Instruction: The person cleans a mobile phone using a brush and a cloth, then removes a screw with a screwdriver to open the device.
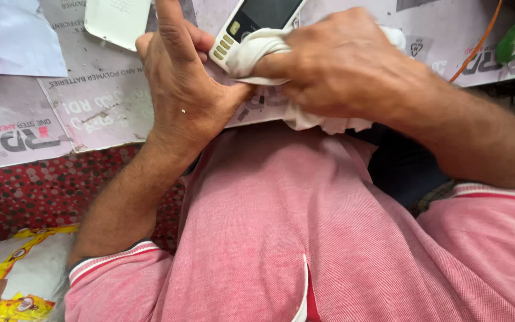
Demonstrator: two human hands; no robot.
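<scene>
White cloth (257, 50) in right hand (344, 62), keypad phone (251, 24) in left hand (183, 89)

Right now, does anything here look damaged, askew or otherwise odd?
Nothing serious. The left hand props a white device while the right hand presses a white cloth on it. The printed sheet covering the table looks scuffed and torn near its middle.

You see through one head-worn camera, looking steeply down your own chest from very near. It faces forward over your pink shirt (281, 238) to the near edge of the surface (90, 101).
</scene>
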